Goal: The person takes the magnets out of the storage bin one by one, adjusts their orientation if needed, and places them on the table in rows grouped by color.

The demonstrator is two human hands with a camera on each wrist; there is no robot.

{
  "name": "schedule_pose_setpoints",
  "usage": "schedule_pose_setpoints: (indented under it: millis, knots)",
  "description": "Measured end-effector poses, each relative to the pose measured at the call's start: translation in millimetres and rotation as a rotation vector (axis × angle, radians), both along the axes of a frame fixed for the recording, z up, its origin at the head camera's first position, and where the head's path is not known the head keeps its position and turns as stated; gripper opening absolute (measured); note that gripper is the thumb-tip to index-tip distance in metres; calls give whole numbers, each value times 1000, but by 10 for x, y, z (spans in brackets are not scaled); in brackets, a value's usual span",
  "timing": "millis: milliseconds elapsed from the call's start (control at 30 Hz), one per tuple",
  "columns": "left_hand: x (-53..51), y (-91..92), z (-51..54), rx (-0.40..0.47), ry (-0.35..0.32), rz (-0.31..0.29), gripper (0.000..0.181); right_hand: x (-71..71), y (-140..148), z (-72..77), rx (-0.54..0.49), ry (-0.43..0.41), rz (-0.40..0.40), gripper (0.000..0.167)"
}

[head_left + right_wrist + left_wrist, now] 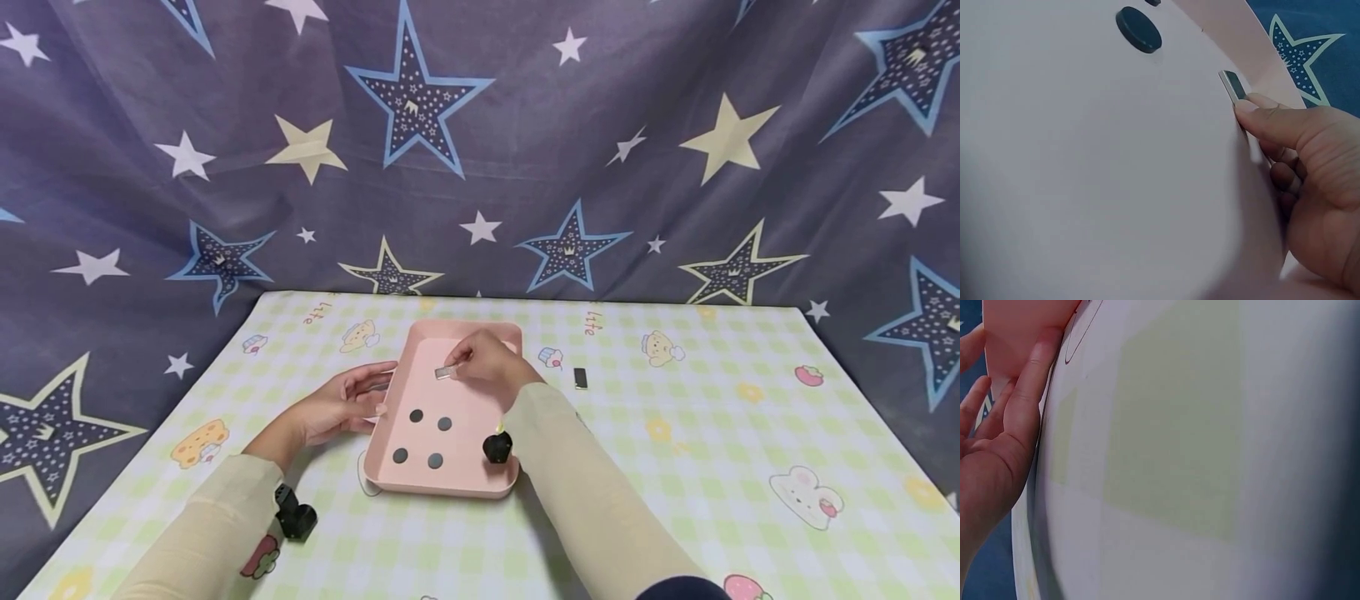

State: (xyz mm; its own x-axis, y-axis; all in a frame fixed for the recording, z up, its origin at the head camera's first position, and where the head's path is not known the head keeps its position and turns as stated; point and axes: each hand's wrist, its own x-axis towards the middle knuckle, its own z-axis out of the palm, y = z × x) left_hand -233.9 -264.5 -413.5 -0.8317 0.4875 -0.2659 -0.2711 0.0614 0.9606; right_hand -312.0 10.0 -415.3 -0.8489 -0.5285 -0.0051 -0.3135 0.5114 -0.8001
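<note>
Fingers and thumb of the right hand (489,358) pinched one end of a small flat bar (443,372); those of the left hand (336,407) lay loosely spread against the outside of the pink tray's (442,490) left wall, gripping nothing that could be seen. Checked cloth (712,467) spread underneath, and the tray stood on it with its long sides running away from the person. The pinched bar was over the tray's far half, its free end leftward of the right fingertips, its long axis roughly crosswise. That lie, with the discs on the person's side of it, seemed the relation that mattered most. A second, dark bar (581,378) lay on the cloth right of the tray, nearer the right hand. Smallest were four dark discs (445,423), apart from one another on the tray floor. The head view showed the pinched bar as pale and shiny; the right wrist view added a dark face beside a bright edge. Whether it touched the tray floor, I could not tell.
</note>
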Motion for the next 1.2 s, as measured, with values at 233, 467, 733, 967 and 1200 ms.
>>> schedule_pose_setpoints:
  millis: [233, 467, 733, 967, 1200]
  knots:
    - [-3, 8, 13, -1, -4, -3, 75, 0, 16, 15, -74, -47, 50, 16]
    - [-11, 18, 8, -1, -3, -8, 74, -1, 29, 11, -67, -83, 25, 12]
    - [1, 13, -1, -17, 13, -8, 73, -12, 9, 24, -105, -73, 14, 10]
    - [-3, 6, 0, -16, 13, -3, 73, -39, -19, 113, -228, -120, -25, 10]
    - [-12, -5, 1, -19, 24, -11, 75, -51, 40, 180, -352, -252, -101, 12]
